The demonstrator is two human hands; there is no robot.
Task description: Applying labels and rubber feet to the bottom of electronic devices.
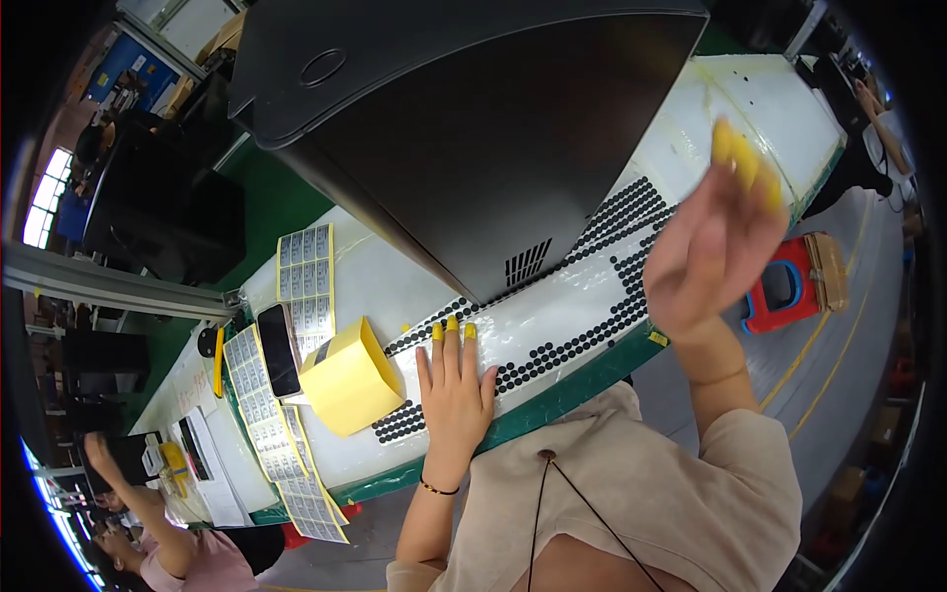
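Note:
My left hand (455, 400) lies flat on the white table (513, 340), fingers spread, with yellow covers on several fingertips. It rests between rows of small round black pads (562, 352), just below the bottom corner of a large black box-shaped casing (473, 148). The casing has a slotted vent and an oval mark on it. My right hand (715, 242) is raised over the right part of the table, blurred by motion. Its yellow-covered fingers point away from me, and I see nothing held in it. A curled yellow-backed sheet (352, 380) stands beside my left hand.
Sheets of silver labels (306, 281) and a dark phone (279, 349) lie at the left, near a yellow cutter (218, 363). The table has a green edge (552, 397). A red and blue stool (779, 291) stands at the right. Other people sit at far left and far right.

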